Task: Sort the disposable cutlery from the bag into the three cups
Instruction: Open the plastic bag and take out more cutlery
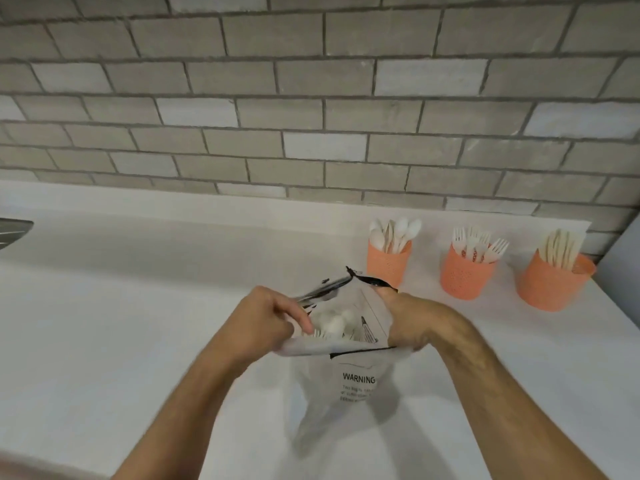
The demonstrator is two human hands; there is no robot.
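A clear plastic bag (349, 382) with a black zip strip and a WARNING print stands on the white counter (121, 323), its mouth held wide. My left hand (266, 317) pinches the left rim of the bag. My right hand (412, 320) grips the right rim. White cutlery (332, 322) lies inside the mouth. Three orange cups stand at the back right: the left cup (388, 263) holds spoons, the middle cup (465, 277) holds forks, the right cup (554, 285) holds pale knives.
A grey brick wall (311, 98) rises behind the counter. A metal edge, perhaps a sink (14, 230), shows at the far left. A grey panel (623, 271) borders the counter on the right.
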